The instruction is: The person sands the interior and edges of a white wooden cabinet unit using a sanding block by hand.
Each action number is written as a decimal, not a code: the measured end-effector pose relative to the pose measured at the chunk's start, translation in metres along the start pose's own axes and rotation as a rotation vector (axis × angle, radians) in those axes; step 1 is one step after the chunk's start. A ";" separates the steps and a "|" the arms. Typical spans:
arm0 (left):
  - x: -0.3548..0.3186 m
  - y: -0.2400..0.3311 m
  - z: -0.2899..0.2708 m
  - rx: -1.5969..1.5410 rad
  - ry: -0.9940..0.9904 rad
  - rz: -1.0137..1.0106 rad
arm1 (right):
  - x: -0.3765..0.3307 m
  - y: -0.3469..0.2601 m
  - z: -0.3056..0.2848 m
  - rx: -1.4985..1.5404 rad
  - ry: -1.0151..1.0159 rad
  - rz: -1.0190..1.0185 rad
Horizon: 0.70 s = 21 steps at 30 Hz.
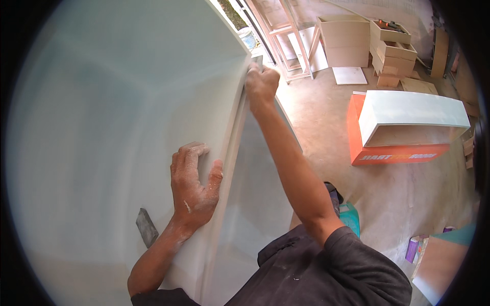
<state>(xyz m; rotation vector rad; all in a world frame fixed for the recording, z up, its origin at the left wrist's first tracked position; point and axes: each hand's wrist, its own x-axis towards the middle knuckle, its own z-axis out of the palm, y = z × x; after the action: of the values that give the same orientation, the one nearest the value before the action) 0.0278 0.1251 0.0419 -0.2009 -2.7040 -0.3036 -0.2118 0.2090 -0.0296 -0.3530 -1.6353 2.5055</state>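
Observation:
A large pale, whitish panel (127, 127) fills the left side, with a long edge running from the top middle down toward me. My left hand (196, 186), dusted with white powder, rests on its face near that edge, fingers bent but apart from the thumb, holding nothing. Farther up, my right hand (262, 84) is closed at the edge around a small grey block (259, 61), mostly hidden by the fingers and slightly blurred. A dark grey flat piece (147, 227), like folded sandpaper, lies on the panel beside my left forearm.
Right of the panel stands an orange box (357, 148) with a white open cabinet (413, 109) on it. Wooden boxes (395, 53) and a wooden frame (288, 30) stand at the back. A teal container (350, 219) sits on the floor near my right arm.

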 end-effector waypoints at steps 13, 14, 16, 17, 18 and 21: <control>0.003 0.001 0.001 -0.024 0.016 -0.035 | -0.058 0.001 -0.026 0.060 -0.182 0.028; 0.002 0.002 0.001 -0.016 0.017 -0.036 | -0.078 0.003 -0.032 0.040 -0.180 0.013; 0.002 0.004 0.001 -0.040 0.010 -0.066 | -0.122 0.007 -0.043 0.047 -0.208 -0.039; 0.002 0.005 0.001 -0.025 0.017 -0.059 | -0.146 0.009 -0.050 0.061 -0.228 -0.060; 0.002 0.005 0.000 -0.023 0.026 -0.059 | -0.171 0.010 -0.059 0.057 -0.269 -0.066; -0.001 0.003 -0.001 -0.025 0.014 -0.095 | -0.251 0.010 -0.092 0.046 -0.427 0.036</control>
<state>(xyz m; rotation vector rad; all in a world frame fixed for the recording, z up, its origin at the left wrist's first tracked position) 0.0294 0.1281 0.0427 -0.0777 -2.7014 -0.3653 0.0551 0.2273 -0.0427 0.1748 -1.7098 2.7816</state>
